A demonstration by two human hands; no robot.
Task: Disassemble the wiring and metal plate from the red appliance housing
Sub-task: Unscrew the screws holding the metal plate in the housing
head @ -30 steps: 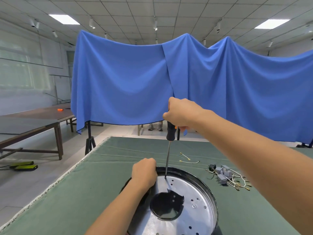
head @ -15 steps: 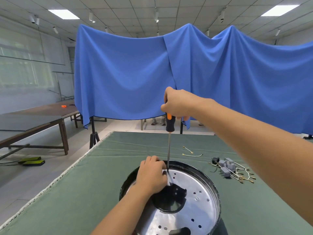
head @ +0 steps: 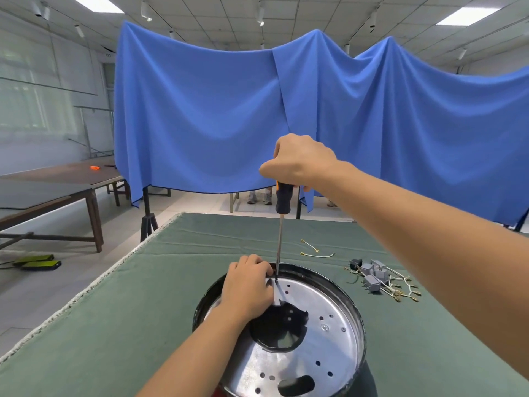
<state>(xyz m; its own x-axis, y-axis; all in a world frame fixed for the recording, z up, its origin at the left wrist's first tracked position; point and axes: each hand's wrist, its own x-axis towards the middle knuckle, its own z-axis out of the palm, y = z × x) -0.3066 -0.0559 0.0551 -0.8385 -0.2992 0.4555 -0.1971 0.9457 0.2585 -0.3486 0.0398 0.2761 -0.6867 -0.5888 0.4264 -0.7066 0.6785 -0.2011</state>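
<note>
Steel-shafted screwdriver (head: 280, 242) upright, tip down on metal plate (head: 320, 333), right-hand (head: 300, 161) grip.

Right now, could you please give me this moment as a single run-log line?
step: unscrewing metal plate | right hand: grips screwdriver upright, tip at plate's far edge | left hand: steadies shaft at tip | removed wiring: on table, right

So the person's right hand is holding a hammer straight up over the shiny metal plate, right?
Not quite. The head view shows the right hand gripping a screwdriver, not a hammer. It does stand nearly upright, its tip down at the far edge of the shiny metal plate, beside the left hand.
</note>
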